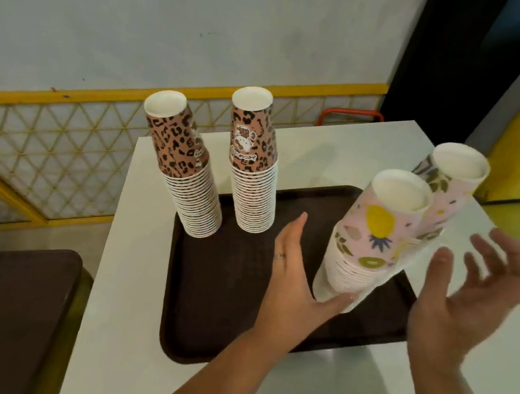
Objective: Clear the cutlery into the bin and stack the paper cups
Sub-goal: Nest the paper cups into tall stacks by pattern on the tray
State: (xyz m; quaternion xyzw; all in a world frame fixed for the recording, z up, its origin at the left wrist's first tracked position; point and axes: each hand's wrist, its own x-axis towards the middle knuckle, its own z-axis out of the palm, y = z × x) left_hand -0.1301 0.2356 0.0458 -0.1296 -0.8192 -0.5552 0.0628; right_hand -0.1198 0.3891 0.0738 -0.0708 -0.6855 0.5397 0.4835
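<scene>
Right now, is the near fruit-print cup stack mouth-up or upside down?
Upside down. The fruit-print cup stack shows a closed white base on top, and its rolled rims are layered towards the brown tray.

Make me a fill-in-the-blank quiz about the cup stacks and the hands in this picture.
1. The tray holds ____ stacks of upside-down cups.
2. The two far stacks, one of them, wear a ____ print.
3. The left hand has its thumb against the ____ of the near fruit-print stack.
4. The right hand is open and holds ____.

Missing words: four; leopard; base; nothing

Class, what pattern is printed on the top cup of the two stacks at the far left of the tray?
A leopard-spot print, black and brown on tan, on both left stacks, seen in the head view.
</scene>
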